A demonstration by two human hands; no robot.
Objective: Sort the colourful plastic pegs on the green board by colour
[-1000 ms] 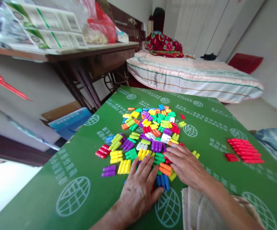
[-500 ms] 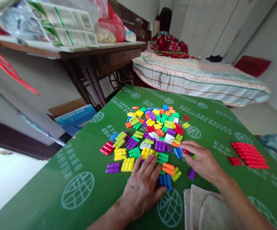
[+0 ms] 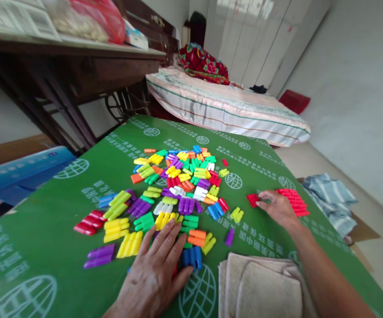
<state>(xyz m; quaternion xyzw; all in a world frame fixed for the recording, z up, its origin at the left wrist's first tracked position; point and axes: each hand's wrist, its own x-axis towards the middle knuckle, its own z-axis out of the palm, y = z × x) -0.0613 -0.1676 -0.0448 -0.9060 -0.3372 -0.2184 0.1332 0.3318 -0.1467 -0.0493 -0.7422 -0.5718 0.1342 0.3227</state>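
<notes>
My left hand [image 3: 155, 265] lies flat with fingers spread over the near edge of a pile of bullet-shaped plastic building blocks [image 3: 186, 205]. Its fingertips touch yellow blocks [image 3: 164, 219], and a bit of red shows beneath the palm. Over on the right, my right hand [image 3: 275, 207] pinches a small red building block [image 3: 253, 200] between thumb and index finger. Just beyond that hand is a row of red building blocks [image 3: 294, 201], partly covered by it. Between the hands lie a lime block [image 3: 237, 214] and a purple block [image 3: 229, 237].
A folded beige cloth [image 3: 260, 287] lies at the near edge of the green table [image 3: 79, 238]. Left stands a sewing-machine table [image 3: 79, 57] with bags on it. Behind is a bed [image 3: 224, 106]. Blue striped fabric [image 3: 330, 198] sits off the right side.
My right hand has moved from the pile's right edge across to the small red block by the red row. My left hand has stayed over the blocks. The view has turned right.
</notes>
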